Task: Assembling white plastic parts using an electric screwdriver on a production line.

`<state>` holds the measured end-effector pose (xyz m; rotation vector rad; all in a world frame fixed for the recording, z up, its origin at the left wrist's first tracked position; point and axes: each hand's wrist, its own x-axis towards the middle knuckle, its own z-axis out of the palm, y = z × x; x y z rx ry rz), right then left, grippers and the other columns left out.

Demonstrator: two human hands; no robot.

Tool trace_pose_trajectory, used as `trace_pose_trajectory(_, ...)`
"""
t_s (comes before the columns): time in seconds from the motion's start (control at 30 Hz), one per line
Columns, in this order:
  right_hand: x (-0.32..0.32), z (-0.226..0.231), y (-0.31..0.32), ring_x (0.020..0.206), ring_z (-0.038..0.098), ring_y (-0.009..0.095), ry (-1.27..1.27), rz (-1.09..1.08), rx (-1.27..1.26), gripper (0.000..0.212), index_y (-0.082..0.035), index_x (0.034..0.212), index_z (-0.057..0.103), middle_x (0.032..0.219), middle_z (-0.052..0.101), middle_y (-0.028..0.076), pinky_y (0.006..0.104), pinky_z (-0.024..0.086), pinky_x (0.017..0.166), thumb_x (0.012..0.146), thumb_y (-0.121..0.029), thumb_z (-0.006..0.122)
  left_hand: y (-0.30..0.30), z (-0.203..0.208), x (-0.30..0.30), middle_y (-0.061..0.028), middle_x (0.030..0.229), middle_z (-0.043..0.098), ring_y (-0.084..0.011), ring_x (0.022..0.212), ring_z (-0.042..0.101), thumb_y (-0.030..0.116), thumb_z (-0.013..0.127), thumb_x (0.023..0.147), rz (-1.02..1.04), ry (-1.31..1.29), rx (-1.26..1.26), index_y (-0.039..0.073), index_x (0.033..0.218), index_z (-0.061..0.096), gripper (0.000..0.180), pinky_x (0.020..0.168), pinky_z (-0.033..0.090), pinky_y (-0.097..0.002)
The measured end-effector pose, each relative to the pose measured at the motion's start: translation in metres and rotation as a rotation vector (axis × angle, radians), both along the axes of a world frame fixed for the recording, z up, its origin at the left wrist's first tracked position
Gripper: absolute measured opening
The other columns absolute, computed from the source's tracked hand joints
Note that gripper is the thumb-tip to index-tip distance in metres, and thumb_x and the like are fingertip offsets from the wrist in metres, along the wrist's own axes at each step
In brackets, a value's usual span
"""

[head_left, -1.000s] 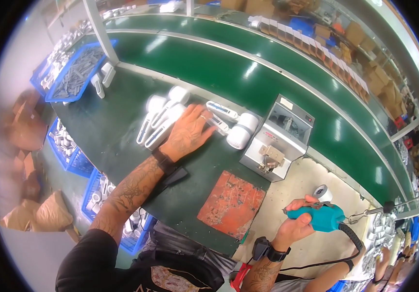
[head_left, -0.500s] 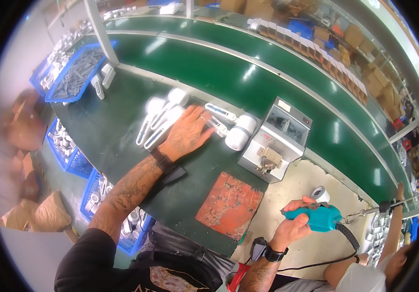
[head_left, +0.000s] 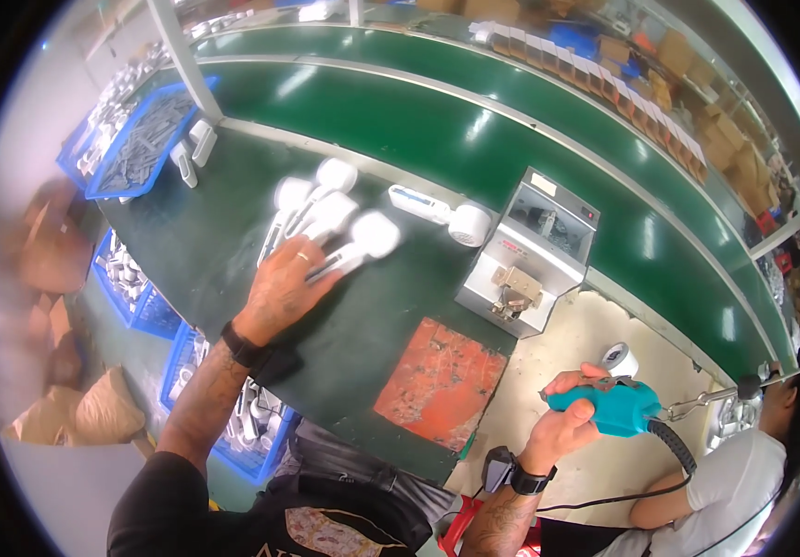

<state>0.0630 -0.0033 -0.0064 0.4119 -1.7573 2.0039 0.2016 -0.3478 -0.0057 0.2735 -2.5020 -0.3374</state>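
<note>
My left hand [head_left: 284,290] is closed around the handle of a white handheld shower head [head_left: 375,235], whose round end points away to the right. Just beyond the fingers, several similar white shower heads [head_left: 327,212] lie bunched side by side on the dark green table. Another shower head [head_left: 460,224] lies apart, against the grey machine. My right hand [head_left: 562,422] grips a teal electric screwdriver [head_left: 611,408] with a black coiled cord, hung from a metal hook. A white round part [head_left: 619,358] sits just beyond the screwdriver.
The grey metal machine [head_left: 530,255] stands at the table's far edge, before a green conveyor [head_left: 372,111]. A worn red mat [head_left: 442,385] lies nearer me. Blue baskets [head_left: 168,357] of white parts line the left side. A co-worker's white sleeve [head_left: 743,483] is at lower right.
My left hand has moved left and nearer me, bringing one shower head from beside the machine to the bunch. The right hand still holds the screwdriver. The co-worker has leaned further into view.
</note>
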Motion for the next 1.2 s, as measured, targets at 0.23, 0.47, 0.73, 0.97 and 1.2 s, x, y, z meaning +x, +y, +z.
trace_pose_trajectory(0.23, 0.007, 0.0, -0.008, 0.06, 0.057, 0.014, 0.009, 0.038, -0.004, 0.079, 0.003, 0.113, 0.054, 0.072, 0.057, 0.006, 0.0254, 0.043, 0.05, 0.088, -0.071, 0.064, -0.019, 0.001, 0.024, -0.0122, 0.095, 0.061, -0.0339, 0.084, 0.065, 0.017, 0.081, 0.08, 0.229, -0.032, 0.046, 0.006, 0.096, 0.057, 0.031, 0.072, 0.053, -0.0436)
trace_pose_trajectory(0.47, 0.006, -0.008, -0.004, 0.071, 0.062, 0.016, -0.063, 0.143, -0.138, 0.052, -0.001, 0.114, 0.057, 0.083, 0.065, 0.007, 0.0299, 0.05, 0.061, 0.091, -0.045, 0.074, -0.008, 0.013, -0.001, -0.0128, 0.097, 0.064, -0.0324, 0.091, 0.064, 0.009, 0.081, 0.08, 0.097, 0.16, -0.187, 0.003, 0.104, 0.063, 0.031, 0.08, 0.052, -0.0411)
trace_pose_trajectory(0.73, 0.028, 0.03, 0.047, 0.069, 0.061, 0.015, -0.077, 0.034, 0.02, 0.055, 0.002, 0.117, 0.058, 0.078, 0.064, 0.008, 0.0281, 0.046, 0.061, 0.096, -0.048, 0.066, 0.188, 0.072, -0.122, -0.0148, 0.078, 0.065, -0.0313, 0.07, 0.066, 0.027, 0.074, 0.09, -0.665, -0.128, 0.291, 0.002, 0.084, 0.067, 0.027, 0.067, 0.053, -0.0408)
trace_pose_trajectory(0.97, 0.073, 0.04, 0.079, 0.064, 0.058, 0.016, -0.132, -0.144, 0.113, 0.067, 0.005, 0.115, 0.056, 0.073, 0.061, 0.008, 0.0276, 0.045, 0.056, 0.094, -0.058, 0.063, 0.306, -0.011, -0.202, -0.0175, 0.085, 0.068, -0.0375, 0.083, 0.066, 0.058, 0.064, 0.086, -0.74, -0.293, 0.233, 0.003, 0.093, 0.069, 0.055, 0.076, 0.052, -0.0485)
trace_pose_trajectory(1.2, 0.079, 0.03, 0.082, 0.069, 0.062, 0.02, -0.12, -0.095, 0.129, 0.07, 0.005, 0.117, 0.055, 0.076, 0.062, 0.009, 0.0301, 0.048, 0.061, 0.094, -0.061, 0.063, 0.315, -0.021, -0.202, -0.016, 0.103, 0.064, -0.038, 0.102, 0.062, 0.043, 0.06, 0.089, -0.686, -0.313, 0.375, 0.003, 0.105, 0.063, 0.043, 0.086, 0.05, -0.0498)
